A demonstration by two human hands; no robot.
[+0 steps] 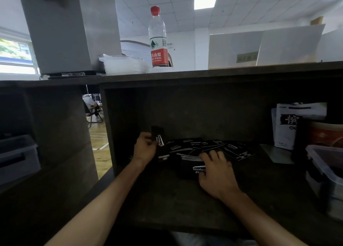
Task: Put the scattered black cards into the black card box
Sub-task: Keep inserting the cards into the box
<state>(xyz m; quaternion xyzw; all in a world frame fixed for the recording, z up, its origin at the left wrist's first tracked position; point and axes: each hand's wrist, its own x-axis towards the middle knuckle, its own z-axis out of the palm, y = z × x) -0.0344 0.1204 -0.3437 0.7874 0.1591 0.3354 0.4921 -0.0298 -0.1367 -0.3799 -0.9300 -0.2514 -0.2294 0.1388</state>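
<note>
Several black cards [219, 147] with white print lie fanned out on the dark desk surface [167, 199] under a shelf. My left hand [145, 147] grips an upright black card box [160, 143] at the left end of the spread. My right hand [216, 173] lies palm down on the cards, its fingers over a small stack [191, 168] with white lettering. Whether those fingers pinch a card is hidden.
A water bottle [158, 39], a grey box [70, 28] and white cartons [263, 47] stand on the shelf top. At the right sit a clear plastic container [326, 173], a white pouch [289, 125] and a flat grey sheet [278, 153]. A grey bin [16, 158] sits at the left.
</note>
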